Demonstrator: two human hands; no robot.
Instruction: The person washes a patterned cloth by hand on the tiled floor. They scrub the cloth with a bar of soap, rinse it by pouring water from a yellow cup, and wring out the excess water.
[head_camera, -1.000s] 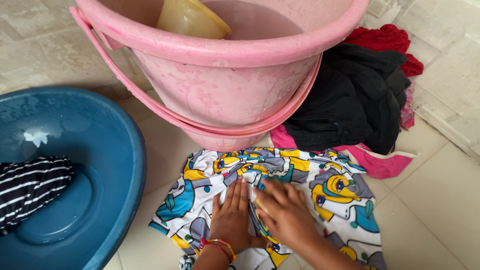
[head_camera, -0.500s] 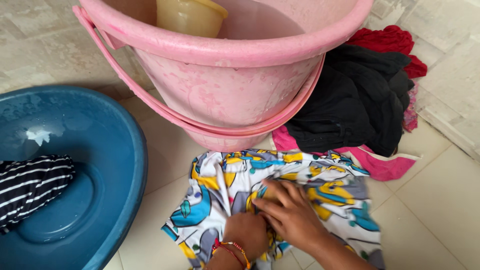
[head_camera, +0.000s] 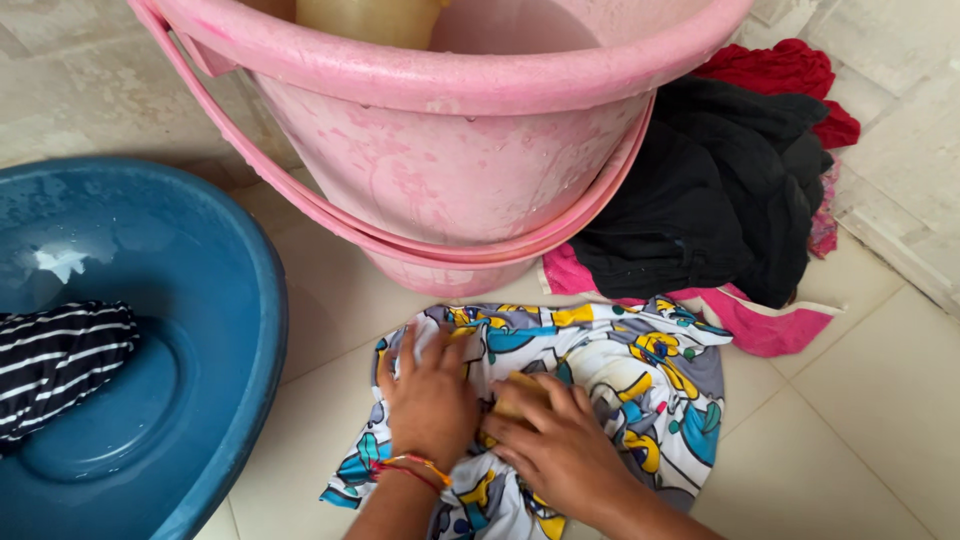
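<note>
A colourful printed cloth (head_camera: 640, 385), white with blue, yellow and grey shapes, lies bunched on the tiled floor in front of a pink bucket (head_camera: 450, 170). My left hand (head_camera: 428, 400), with a red and yellow thread bracelet at the wrist, presses flat on the cloth's left part and gathers it. Beside it, my right hand (head_camera: 555, 445) is closed around a small yellowish bar (head_camera: 520, 390), pressing it on the cloth. Only the bar's top shows between the fingers.
A blue basin (head_camera: 200, 330) at the left holds a black-and-white striped garment (head_camera: 55, 360). A yellowish cup (head_camera: 370, 18) sits in the bucket. Black (head_camera: 700, 190), red (head_camera: 790, 75) and pink (head_camera: 760, 325) clothes are piled at the right on the pale tiles.
My left hand slid forward and left across the cloth, from a fist to flat. The cloth has bunched tighter toward the bucket. My right hand stays on the bar.
</note>
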